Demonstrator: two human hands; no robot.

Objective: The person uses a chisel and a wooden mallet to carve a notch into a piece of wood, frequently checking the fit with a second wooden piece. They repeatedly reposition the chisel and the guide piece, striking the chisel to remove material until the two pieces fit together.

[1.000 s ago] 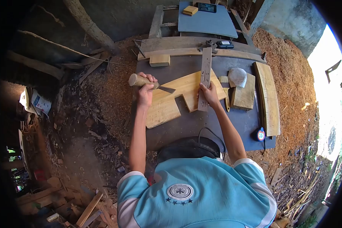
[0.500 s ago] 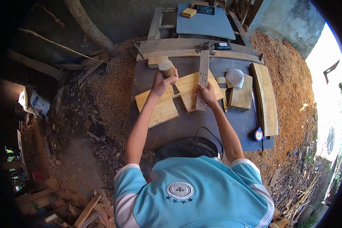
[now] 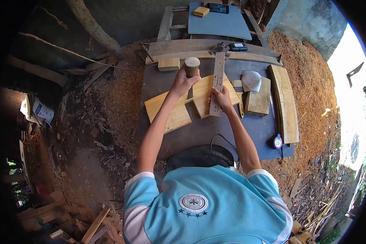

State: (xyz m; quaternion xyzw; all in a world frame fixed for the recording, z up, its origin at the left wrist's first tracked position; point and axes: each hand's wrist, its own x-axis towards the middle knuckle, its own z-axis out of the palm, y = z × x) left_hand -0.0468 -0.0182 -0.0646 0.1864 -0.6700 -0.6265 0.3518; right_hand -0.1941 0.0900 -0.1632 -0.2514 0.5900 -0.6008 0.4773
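Observation:
My left hand (image 3: 183,84) is wrapped round a short round piece of wood (image 3: 192,68), its pale cut end facing up, held above the boards. My right hand (image 3: 221,99) grips a long flat wooden bar (image 3: 218,71) with holes and marks along it, thumb on top. Under the bar lies a pale yellow board (image 3: 205,93). Left of it, below my left forearm, lies a second pale board section (image 3: 173,116), with narrow notches between the two. Beside my right hand rests a brush-like tool with a yellow handle (image 3: 240,107), partly hidden.
On the dark table (image 3: 223,134) are a wooden block (image 3: 259,99) with a whitish rounded lump (image 3: 251,81) on it, a long plank (image 3: 284,105), a blue tape measure (image 3: 277,142) and a small block (image 3: 168,64). A plank with a metal clamp (image 3: 220,47) borders the far edge.
My left hand has moved right and slightly up with the round piece of wood, closer to the bar. My right hand and the bar stay nearly in place.

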